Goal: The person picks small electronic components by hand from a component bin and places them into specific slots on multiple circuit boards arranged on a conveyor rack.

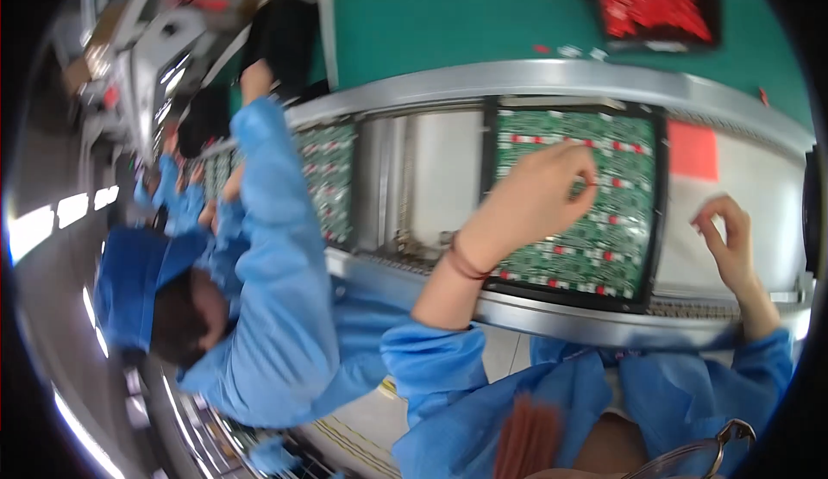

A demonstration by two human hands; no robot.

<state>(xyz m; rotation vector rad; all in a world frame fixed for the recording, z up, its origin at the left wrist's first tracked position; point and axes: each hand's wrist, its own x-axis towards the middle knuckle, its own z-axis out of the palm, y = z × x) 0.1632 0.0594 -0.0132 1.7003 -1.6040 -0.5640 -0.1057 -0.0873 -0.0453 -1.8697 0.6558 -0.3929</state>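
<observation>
Green matting covers the worktop beyond a curved conveyor line, where a black tray of red parts sits at the far edge. At the left a co-worker in a blue smock leans over another green circuit panel on the same line.

Further right, the left hand hovers over the green circuit board panel, which lies in a black carrier frame on the conveyor, just ahead of the person. Its fingertips are pinched together near the panel's upper middle, seemingly on something thin; what it is I cannot tell. A red band circles the wrist.

An orange-red label lies on the pale surface right of the frame. Below it the right hand is raised off the panel, fingers loosely curled and apparently holding nothing.

To do this placing well, I judge the pinching hand should come straight down on the chosen spot, wrist steady, without brushing the rows of red components, while the free hand stays clear or braces the frame.
</observation>
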